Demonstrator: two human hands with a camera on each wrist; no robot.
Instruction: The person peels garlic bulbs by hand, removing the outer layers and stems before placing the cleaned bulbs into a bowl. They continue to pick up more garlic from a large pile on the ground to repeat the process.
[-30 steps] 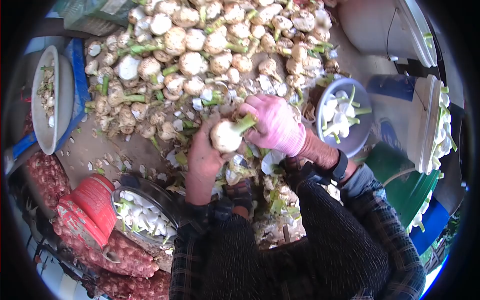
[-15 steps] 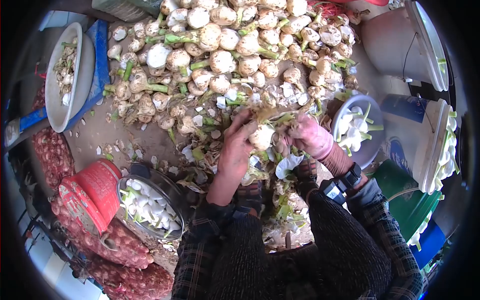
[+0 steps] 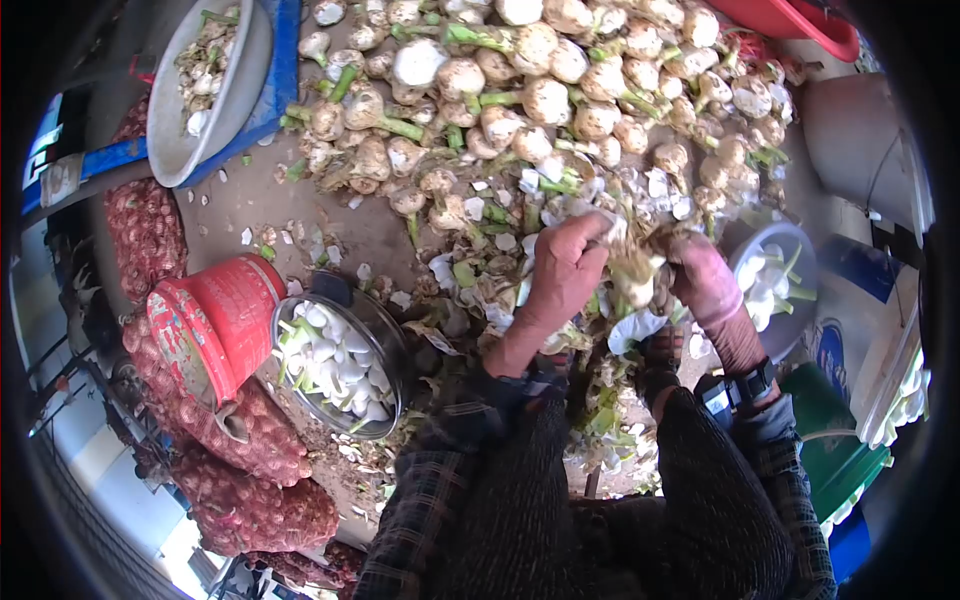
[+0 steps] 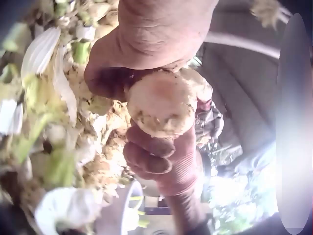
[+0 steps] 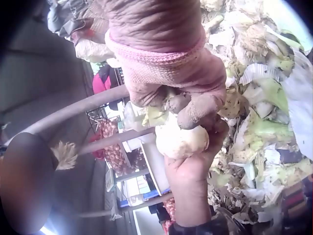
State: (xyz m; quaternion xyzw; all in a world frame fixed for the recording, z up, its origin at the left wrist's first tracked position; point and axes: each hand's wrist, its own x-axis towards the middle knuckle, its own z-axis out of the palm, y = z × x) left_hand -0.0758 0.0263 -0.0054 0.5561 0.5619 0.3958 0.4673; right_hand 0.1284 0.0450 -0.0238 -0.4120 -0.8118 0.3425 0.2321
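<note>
"Garlic bulb (image 4: 161, 105) first: where is it?"

"Between the left hand (image 3: 566, 268) and the right hand (image 3: 704, 278), above a litter of husks (image 3: 470, 275). The left wrist view shows its rounded, dirt-flecked end."

"Any writing on the things round about?"

"The red bucket (image 3: 230, 305) has pale lettering on its side, too faint to read. Over at the right, the white bucket (image 3: 875, 320) bears a blue mark (image 3: 830, 345), just as illegible. There's a wrist device (image 3: 717, 399) with a pale face on the right arm; I can't make out any figures."

"How is the left hand held?"

"Bare, with fingers and thumb curled round the bulb and its back turned up toward the head camera. The forearm angles up and inward from a dark plaid sleeve (image 3: 435, 455)."

"And the right?"

"In a pink knit glove (image 5: 164, 73), fingers bent in and gripping the bulb beside a bit of green stalk (image 5: 155, 115). That forearm slants in from the lower right. How firm the grip is, I cannot tell; loose husk blurs it from above."

"What else is near?"

"A steel bowl (image 3: 378, 345) of white bulbs by the left forearm, a grey basin (image 3: 797, 325) of more beside the right hand, and a heap of earthy bulbs (image 3: 545, 100) ahead."
</note>
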